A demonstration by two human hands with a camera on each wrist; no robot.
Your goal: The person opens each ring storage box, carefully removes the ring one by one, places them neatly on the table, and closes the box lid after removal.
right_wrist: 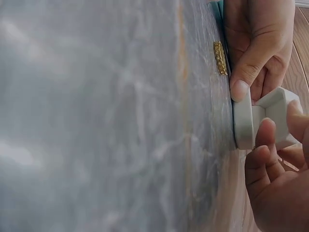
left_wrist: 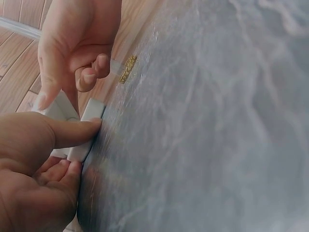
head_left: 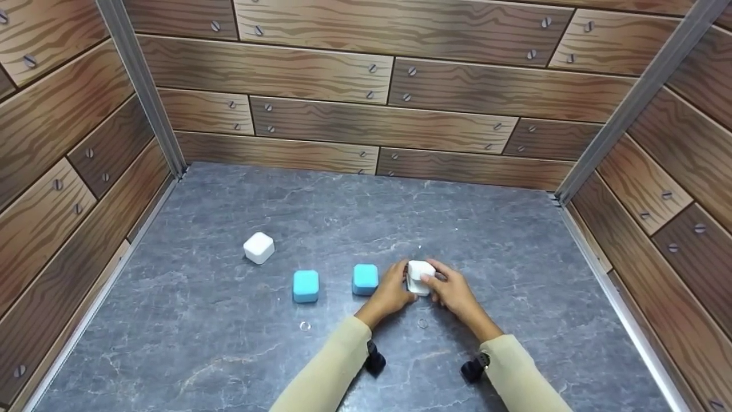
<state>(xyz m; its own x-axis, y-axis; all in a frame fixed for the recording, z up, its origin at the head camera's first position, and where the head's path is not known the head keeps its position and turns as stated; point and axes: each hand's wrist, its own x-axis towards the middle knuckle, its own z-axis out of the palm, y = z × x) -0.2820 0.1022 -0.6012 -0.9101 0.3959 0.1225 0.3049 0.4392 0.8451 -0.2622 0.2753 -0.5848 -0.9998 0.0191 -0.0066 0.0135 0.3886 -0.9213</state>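
Note:
A white ring box (head_left: pixel 421 269) sits on the grey tabletop between both hands, its lid partly raised. My left hand (head_left: pixel 392 290) pinches the box's base (right_wrist: pixel 243 121) at the sides, low against the table. On the other side, my right hand (head_left: pixel 454 293) holds the raised lid (right_wrist: pixel 279 113) with thumb and fingers. The right wrist view shows the gap between lid and base; what lies inside is hidden. Nearer the wrists, a ring (head_left: pixel 422 323) lies on the table; it looks gold and patterned in the wrist views.
Two turquoise boxes (head_left: pixel 306 286) stand left of my left hand, the closer box (head_left: pixel 365 279) right beside it. Another white box (head_left: pixel 259 248) stands farther left. A second ring (head_left: pixel 305 326) lies below the left turquoise box. Wood-patterned walls (head_left: pixel 377 80) enclose the back and sides.

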